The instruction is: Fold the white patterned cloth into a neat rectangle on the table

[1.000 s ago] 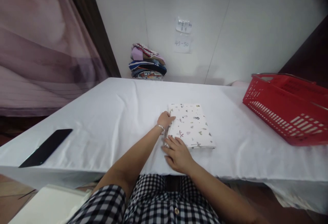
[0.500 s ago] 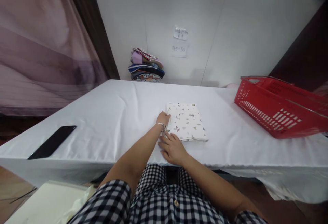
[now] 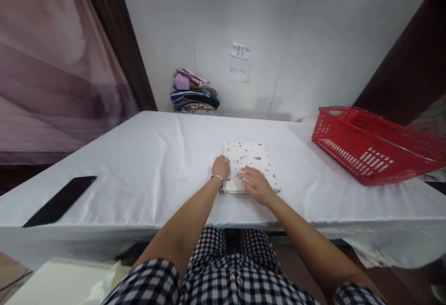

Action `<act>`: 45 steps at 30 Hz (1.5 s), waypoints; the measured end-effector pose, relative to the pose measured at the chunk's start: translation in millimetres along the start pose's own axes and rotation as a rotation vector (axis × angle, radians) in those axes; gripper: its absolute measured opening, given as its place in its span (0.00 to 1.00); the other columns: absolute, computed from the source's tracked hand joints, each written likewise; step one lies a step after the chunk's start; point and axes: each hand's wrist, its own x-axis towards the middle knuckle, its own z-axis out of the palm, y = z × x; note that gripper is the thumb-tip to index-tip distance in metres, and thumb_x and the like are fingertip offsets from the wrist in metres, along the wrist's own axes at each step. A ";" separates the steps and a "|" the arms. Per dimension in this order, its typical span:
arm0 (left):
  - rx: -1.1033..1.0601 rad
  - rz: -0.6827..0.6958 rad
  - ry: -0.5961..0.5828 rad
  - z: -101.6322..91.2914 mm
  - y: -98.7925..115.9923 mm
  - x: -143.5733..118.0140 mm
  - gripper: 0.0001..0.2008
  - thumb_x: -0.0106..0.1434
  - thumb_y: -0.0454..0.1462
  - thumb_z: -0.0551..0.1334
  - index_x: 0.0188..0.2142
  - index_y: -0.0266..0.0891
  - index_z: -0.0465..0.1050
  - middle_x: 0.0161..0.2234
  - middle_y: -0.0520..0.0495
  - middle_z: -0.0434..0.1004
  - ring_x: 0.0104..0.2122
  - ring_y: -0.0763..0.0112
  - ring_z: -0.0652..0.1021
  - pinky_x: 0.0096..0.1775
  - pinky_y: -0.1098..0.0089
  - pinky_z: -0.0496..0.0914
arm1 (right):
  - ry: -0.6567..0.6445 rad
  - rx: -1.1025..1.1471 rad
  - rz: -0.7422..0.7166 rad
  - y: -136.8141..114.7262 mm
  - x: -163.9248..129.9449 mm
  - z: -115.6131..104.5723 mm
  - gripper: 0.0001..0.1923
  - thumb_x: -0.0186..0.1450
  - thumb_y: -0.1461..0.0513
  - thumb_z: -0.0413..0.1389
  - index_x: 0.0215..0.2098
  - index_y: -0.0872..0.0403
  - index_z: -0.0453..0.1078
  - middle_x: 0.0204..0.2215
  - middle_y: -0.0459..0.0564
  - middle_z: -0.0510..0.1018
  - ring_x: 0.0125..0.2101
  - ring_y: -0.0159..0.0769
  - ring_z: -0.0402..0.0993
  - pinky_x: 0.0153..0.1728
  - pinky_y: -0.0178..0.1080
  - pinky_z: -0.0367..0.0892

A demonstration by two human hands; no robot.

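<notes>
A person in black-and-white checked clothing (image 3: 223,279) stands at the front edge of a table (image 3: 188,149) spread with a wrinkled white cover. A folded cloth (image 3: 245,156), white with small scattered prints, lies flat around the middle of the table, nearer its front edge than its far one. The left hand (image 3: 220,167), with a bracelet (image 3: 217,176) at its wrist, is at the cloth's left edge, fingers bent against it; whether they pinch the fabric or only press on it cannot be told. The right hand (image 3: 258,185) is over the front part of the cloth, palm down, its slightly blurred fingers extended and loosely apart with nothing gripped between them; whether it touches the cloth or is just above it is unclear.

On the table's right end sits a red basket (image 3: 348,149) with slotted sides, well apart from the cloth. A flat black object (image 3: 60,202) lies on the table's left end, close to its front edge. Just past the table's far edge, left of its middle, rises a stack of folded fabrics (image 3: 195,96). On the wall beyond the table hang two paper notes (image 3: 239,71), the lower reading "45-50". A pinkish curtain (image 3: 62,72) hangs past the table's left side.
</notes>
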 end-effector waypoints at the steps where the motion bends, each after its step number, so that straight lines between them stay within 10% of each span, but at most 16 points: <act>1: 0.006 0.004 0.001 0.3 -0.3 -0.1 0.12 0.64 0.39 0.50 0.46 0.39 0.63 0.48 0.40 0.69 0.47 0.64 0.72 0.44 0.69 0.64 | -0.009 -0.055 0.075 10.9 0.8 -2.5 0.18 0.65 0.60 0.48 0.52 0.54 0.66 0.56 0.56 0.66 0.59 0.43 0.55 0.55 0.51 0.53; 11: -0.062 0.010 0.028 4.5 -5.4 1.8 0.12 0.64 0.37 0.49 0.46 0.38 0.64 0.48 0.40 0.69 0.46 0.64 0.73 0.43 0.68 0.65 | -0.390 -0.144 0.269 29.6 20.9 -20.6 0.20 0.65 0.56 0.46 0.53 0.52 0.64 0.58 0.55 0.62 0.60 0.45 0.53 0.55 0.49 0.53; 26: -0.317 0.023 0.117 12.8 -18.2 1.2 0.19 0.61 0.37 0.54 0.52 0.41 0.62 0.51 0.45 0.69 0.45 0.67 0.74 0.44 0.69 0.66 | -0.281 -0.240 0.160 48.7 153.8 63.5 0.18 0.69 0.61 0.38 0.54 0.56 0.58 0.59 0.56 0.58 0.60 0.40 0.49 0.56 0.49 0.47; 45: -0.259 0.012 0.105 12.5 -11.5 0.1 0.24 0.61 0.34 0.52 0.57 0.43 0.57 0.55 0.45 0.65 0.49 0.65 0.72 0.48 0.66 0.67 | -0.349 -0.227 0.212 68.7 203.9 84.4 0.25 0.68 0.58 0.35 0.61 0.59 0.51 0.63 0.55 0.53 0.62 0.42 0.43 0.59 0.50 0.40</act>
